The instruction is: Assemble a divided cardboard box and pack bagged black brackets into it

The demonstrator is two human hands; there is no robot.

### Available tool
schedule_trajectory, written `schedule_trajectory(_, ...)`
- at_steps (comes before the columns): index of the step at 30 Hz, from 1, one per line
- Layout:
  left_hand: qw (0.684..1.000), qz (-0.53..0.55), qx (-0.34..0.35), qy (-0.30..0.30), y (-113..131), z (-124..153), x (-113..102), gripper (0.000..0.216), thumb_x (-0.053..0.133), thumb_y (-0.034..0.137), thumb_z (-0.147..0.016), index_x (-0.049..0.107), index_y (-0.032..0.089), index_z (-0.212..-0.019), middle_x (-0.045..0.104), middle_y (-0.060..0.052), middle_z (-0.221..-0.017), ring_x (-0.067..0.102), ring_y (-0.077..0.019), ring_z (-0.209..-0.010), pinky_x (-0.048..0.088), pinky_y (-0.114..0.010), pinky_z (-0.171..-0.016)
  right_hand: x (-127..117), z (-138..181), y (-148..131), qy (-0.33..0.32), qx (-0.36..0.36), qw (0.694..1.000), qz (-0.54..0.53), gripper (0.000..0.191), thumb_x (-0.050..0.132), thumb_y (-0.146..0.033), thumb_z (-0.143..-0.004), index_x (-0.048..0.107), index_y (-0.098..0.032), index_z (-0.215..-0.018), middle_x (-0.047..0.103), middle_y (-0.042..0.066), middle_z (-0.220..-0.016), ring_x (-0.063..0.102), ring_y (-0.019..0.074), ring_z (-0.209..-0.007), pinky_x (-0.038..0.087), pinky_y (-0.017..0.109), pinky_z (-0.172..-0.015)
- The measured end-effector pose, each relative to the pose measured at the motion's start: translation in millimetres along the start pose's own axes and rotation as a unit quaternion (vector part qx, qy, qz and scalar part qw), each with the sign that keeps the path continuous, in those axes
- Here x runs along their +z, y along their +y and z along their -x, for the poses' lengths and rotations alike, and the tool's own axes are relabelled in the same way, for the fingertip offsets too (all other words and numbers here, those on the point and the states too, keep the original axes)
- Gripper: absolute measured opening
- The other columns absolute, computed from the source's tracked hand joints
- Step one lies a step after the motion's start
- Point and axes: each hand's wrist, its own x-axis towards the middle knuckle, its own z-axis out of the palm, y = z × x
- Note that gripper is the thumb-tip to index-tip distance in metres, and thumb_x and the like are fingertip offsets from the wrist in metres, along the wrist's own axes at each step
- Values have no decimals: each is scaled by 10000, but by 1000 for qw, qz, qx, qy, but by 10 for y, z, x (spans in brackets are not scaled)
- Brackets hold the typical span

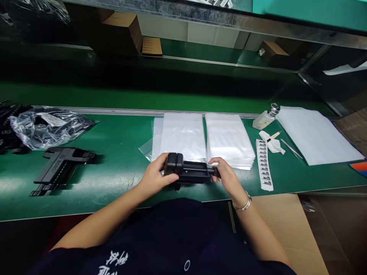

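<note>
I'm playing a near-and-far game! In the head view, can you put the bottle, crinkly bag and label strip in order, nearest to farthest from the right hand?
Starting from the right hand:
1. label strip: just to its right
2. bottle: right, farther back
3. crinkly bag: far left

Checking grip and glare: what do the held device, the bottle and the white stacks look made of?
Device: probably black plastic; molded-looking edges, satin highlights.
Bottle: pale body, plastic or glass, can't tell; bright silvery top suggests metal.
White stacks: likely thin plastic film, given the glossy sheen.
</note>
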Motion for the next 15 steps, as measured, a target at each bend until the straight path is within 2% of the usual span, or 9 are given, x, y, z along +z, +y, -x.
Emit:
schedule_trajectory(3, 998, 52, -21, 16, -22, -49, 20, 673, 649, 728, -665, 576, 170, -1035, 650, -55, -888, 624, -236, -827, 489, -305, -698, -54, 65, 48, 50, -145, 975, 161, 359, 477, -502, -932, 534, -217, -1144, 629, 60, -891, 617, 202, -791, 531, 359, -733)
schedule_trajectory(5, 998, 52, -19, 13, -22, -47, 24, 698, 650, 743, -651, 576, 169, -1041, 646, -52, -876, 619, -232, -815, 484, -300, -684, -88, 96, 42, 60, -187, 957, 215, 294, 479, -441, -944, 544, -219, -1125, 644, 74, -955, 627, 206, -819, 536, 361, -748)
schedule_trajectory(8, 1000, 4, -1, 21, 2, -2, 29, 744, 695, 757, -577, 576, 182, -1034, 648, -44, -875, 612, -226, -786, 478, -306, -682, -133, 117, -2, 60, -173, 959, 218, 251, 440, -391, -965, 556, -223, -1112, 647, 53, -919, 625, 188, -771, 536, 332, -699)
schedule_trajectory(11, 999, -25, 14, 46, 8, 15, 55, 771, 747, 735, -522, 575, 189, -1040, 656, -49, -929, 615, -238, -834, 477, -320, -738, -156, 123, -12, 76, -143, 968, 192, 276, 460, -419, -955, 579, -226, -1112, 642, 43, -894, 623, 192, -787, 530, 330, -711)
schedule_trajectory(15, 996, 84, -15, 41, -65, -90, 131, 683, 661, 721, -671, 580, 165, -1059, 651, -61, -950, 612, -236, -883, 474, -304, -747, -129, 100, 76, 104, -122, 983, 92, 445, 472, -531, -934, 535, -230, -1256, 637, 79, -1067, 614, 224, -1006, 517, 373, -881)
